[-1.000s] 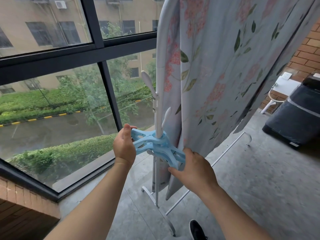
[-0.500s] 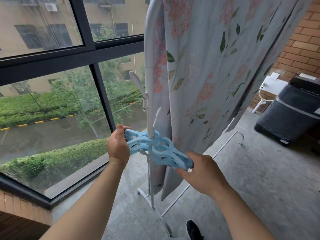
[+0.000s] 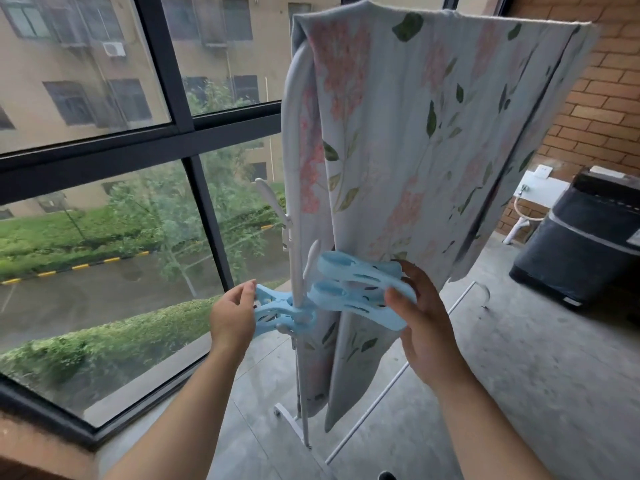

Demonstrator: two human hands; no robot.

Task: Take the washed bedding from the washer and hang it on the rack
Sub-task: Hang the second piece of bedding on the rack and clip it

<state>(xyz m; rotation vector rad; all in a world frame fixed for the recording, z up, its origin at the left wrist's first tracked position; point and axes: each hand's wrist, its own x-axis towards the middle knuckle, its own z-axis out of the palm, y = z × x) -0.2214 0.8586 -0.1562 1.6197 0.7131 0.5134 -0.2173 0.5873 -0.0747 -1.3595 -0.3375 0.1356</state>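
Balcony window (image 3: 104, 157) behind; I see floral bedding (image 3: 415, 133) draped over white rack (image 3: 290, 168), top bar hidden; left hand (image 3: 232, 317) pinches, right hand (image 3: 426, 327) grips blue clip (image 3: 349, 292) there; washer (image 3: 581, 251) cut off right.

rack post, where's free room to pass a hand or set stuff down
Free: the bare floor between the floral sheet and the covered washer; the gap between the window frame and the rack post, below its white hook. Crowded: round the blue clip on the post, where the left hand and right hand grip it.
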